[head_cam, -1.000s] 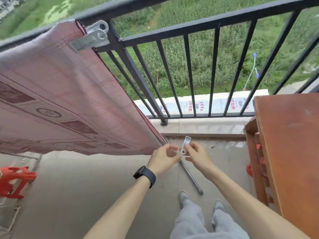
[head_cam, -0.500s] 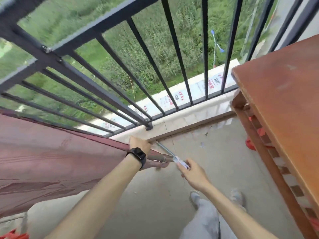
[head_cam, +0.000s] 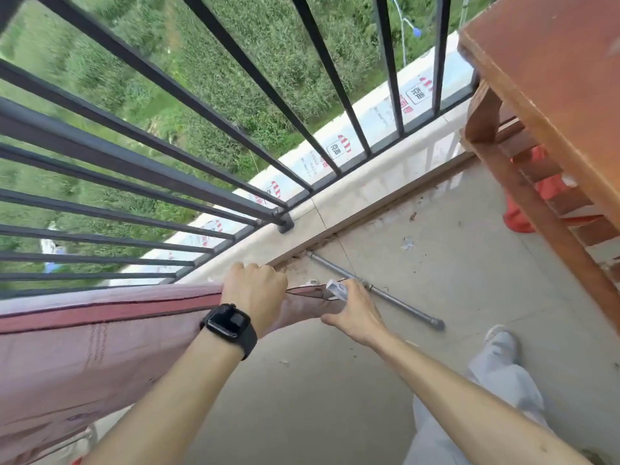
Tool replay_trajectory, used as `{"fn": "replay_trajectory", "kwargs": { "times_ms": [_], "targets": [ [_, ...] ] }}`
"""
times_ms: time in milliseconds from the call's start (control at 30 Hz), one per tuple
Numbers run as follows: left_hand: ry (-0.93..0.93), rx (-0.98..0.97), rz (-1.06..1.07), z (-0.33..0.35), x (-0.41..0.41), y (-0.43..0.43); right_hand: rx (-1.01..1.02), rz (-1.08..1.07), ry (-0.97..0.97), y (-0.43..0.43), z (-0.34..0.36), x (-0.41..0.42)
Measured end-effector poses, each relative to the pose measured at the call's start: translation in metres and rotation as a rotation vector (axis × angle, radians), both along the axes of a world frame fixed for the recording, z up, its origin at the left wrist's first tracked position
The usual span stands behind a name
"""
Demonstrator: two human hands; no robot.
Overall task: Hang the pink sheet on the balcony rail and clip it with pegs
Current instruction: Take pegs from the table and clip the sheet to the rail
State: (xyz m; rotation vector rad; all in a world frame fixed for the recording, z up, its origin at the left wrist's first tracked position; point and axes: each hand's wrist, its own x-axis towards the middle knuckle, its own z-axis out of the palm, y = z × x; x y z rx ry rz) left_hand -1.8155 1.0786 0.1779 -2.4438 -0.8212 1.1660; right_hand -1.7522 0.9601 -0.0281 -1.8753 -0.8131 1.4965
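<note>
Two hands, one sheet (head_cam: 100, 347), one peg (head_cam: 337, 290). Sheet: pink, soft, light, limp; lower left, inside the rail's (head_cam: 134, 152) bars, its edge drawn toward centre. I judge the hemmed edge the best hold, where cloth slips least. Left hand (head_cam: 255, 293): fingers curled over that edge, gripping it. Right hand (head_cam: 355, 313): fingers pinching the white peg at the sheet's corner, thumb under the cloth; whether the peg bites cloth, I cannot tell. Table (head_cam: 553, 78): far right.
</note>
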Motion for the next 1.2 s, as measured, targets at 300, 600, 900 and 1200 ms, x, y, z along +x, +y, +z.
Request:
{"fn": "replay_trajectory", "kwargs": {
  "times_ms": [300,600,900,1200],
  "targets": [
    [0.040,-0.059,0.030,-0.017,0.007,0.009,0.145,0.269,-0.125,0.053,-0.052,0.002],
    [0.286,-0.075,0.098,-0.114,0.026,-0.003,0.186,0.287,-0.176,0.071,-0.075,0.024],
    [0.113,-0.199,0.175,-0.140,0.022,0.019,0.074,0.152,-0.052,0.043,-0.119,0.036],
    [0.061,-0.184,0.173,-0.023,0.105,0.049,0.203,0.332,-0.038,0.085,-0.011,0.100]
  ]
}}
